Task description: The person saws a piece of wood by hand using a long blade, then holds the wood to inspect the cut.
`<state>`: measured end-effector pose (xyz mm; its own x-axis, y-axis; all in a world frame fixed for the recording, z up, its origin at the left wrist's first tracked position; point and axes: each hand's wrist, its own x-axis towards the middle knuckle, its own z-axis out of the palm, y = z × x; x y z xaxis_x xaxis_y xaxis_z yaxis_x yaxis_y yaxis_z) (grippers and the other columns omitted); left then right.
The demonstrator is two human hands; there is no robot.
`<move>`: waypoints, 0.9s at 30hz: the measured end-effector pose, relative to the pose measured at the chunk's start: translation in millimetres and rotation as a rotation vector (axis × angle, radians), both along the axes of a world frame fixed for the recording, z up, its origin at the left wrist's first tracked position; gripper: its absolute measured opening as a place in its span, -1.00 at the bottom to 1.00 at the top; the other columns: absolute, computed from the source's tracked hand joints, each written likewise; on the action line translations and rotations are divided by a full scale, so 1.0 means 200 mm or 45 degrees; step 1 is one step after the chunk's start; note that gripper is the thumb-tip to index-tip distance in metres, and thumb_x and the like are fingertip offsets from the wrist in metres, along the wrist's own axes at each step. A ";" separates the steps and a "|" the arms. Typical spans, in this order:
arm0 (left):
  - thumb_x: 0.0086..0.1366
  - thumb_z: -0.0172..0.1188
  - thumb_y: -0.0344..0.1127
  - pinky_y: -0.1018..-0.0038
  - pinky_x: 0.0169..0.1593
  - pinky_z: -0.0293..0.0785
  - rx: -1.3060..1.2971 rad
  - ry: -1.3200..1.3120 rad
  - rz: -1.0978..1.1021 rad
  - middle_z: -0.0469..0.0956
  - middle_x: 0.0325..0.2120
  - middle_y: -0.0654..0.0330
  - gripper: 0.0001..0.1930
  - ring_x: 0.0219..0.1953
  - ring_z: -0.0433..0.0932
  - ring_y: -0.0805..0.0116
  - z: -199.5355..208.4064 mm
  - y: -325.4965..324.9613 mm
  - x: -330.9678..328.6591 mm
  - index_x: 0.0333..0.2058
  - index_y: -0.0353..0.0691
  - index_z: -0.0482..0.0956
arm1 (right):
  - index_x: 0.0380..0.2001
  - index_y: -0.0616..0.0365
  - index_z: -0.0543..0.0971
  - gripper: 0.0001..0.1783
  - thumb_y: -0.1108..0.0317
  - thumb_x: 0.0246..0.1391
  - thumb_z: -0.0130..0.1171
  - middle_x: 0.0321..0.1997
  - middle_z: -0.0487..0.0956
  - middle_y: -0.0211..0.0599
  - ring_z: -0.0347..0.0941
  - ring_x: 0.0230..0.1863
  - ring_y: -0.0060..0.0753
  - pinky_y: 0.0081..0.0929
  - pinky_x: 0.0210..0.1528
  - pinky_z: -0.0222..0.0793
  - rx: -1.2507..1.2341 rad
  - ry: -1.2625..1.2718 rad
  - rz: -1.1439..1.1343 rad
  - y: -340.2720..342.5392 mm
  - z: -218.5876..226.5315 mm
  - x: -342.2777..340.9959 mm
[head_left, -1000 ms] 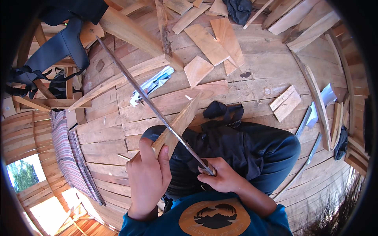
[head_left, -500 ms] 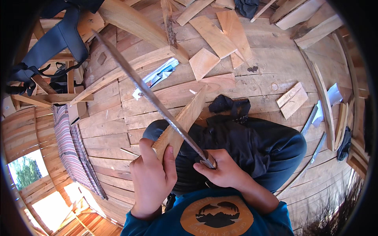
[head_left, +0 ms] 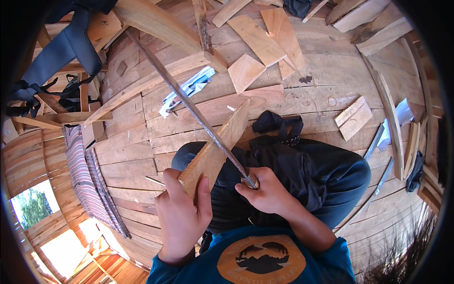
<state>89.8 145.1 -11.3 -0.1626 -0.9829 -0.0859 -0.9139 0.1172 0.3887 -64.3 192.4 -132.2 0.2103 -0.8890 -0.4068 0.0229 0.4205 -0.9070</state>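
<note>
My left hand (head_left: 182,215) grips the near end of a narrow wooden board (head_left: 222,150), thumb on one side and fingers on the other. The board slants up and away to the right, and its left edge shows a row of rough notches. My right hand (head_left: 267,189) is closed round the short handle of a machete (head_left: 189,105), whose long, dull metal blade runs up to the far left. Seen nearly edge-on, the blade crosses the board's middle; whether it touches the wood I cannot tell.
I sit cross-legged on a plank floor. Flat wood offcuts (head_left: 257,40) lie ahead, with a small wood piece (head_left: 353,118) to the right. A black strap (head_left: 279,125) lies before my knees. Beams (head_left: 156,23) stand far left; long boards (head_left: 390,118) line the right.
The machete's tip has swung slightly to the right and its blade has turned more edge-on. The board has tilted a little, showing more of its broad face. Both grips are unchanged.
</note>
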 end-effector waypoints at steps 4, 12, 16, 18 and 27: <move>0.26 0.21 -0.29 0.11 -0.59 0.40 -0.026 -0.024 0.008 0.44 -0.69 -0.12 -0.65 -0.64 0.50 -0.23 0.00 -0.01 0.00 -0.20 -0.38 0.25 | -0.57 0.28 0.42 -0.75 0.38 0.01 0.24 -0.69 0.38 -0.15 0.31 -0.61 -0.20 -0.29 -0.48 0.26 0.074 0.042 -0.026 -0.03 -0.07 -0.03; 0.26 0.22 -0.27 0.10 -0.60 0.38 0.002 -0.027 0.013 0.44 -0.67 -0.13 -0.64 -0.64 0.49 -0.25 -0.01 0.02 0.02 -0.20 -0.37 0.24 | -0.57 0.31 0.43 -0.75 0.37 -0.02 0.23 -0.67 0.41 -0.01 0.40 -0.59 0.01 -0.21 -0.45 0.31 0.129 0.097 0.014 0.00 0.05 -0.04; 0.27 0.22 -0.31 0.18 -0.54 0.39 -0.025 -0.029 0.004 0.47 -0.64 -0.16 -0.66 -0.56 0.54 -0.23 0.00 0.01 0.01 -0.17 -0.35 0.25 | -0.55 0.31 0.44 -0.77 0.36 -0.02 0.22 -0.65 0.43 0.01 0.43 -0.55 0.09 -0.19 -0.43 0.32 0.163 0.194 0.008 0.01 -0.05 -0.07; 0.27 0.21 -0.32 0.22 -0.52 0.40 0.010 -0.035 0.041 0.49 -0.61 -0.17 -0.67 -0.53 0.56 -0.22 0.01 0.01 0.00 -0.16 -0.34 0.26 | -0.55 0.30 0.44 -0.77 0.36 -0.01 0.22 -0.66 0.44 0.01 0.44 -0.55 0.10 -0.18 -0.42 0.33 0.192 0.219 -0.044 -0.01 -0.10 -0.08; 0.27 0.21 -0.32 0.20 -0.55 0.40 -0.010 0.003 0.033 0.48 -0.64 -0.14 -0.68 -0.57 0.55 -0.20 -0.01 0.02 0.01 -0.18 -0.32 0.26 | -0.63 0.25 0.36 -0.70 0.38 -0.02 0.27 -0.73 0.30 -0.24 0.24 -0.66 -0.39 -0.35 -0.53 0.18 0.138 0.125 -0.015 0.02 -0.02 -0.07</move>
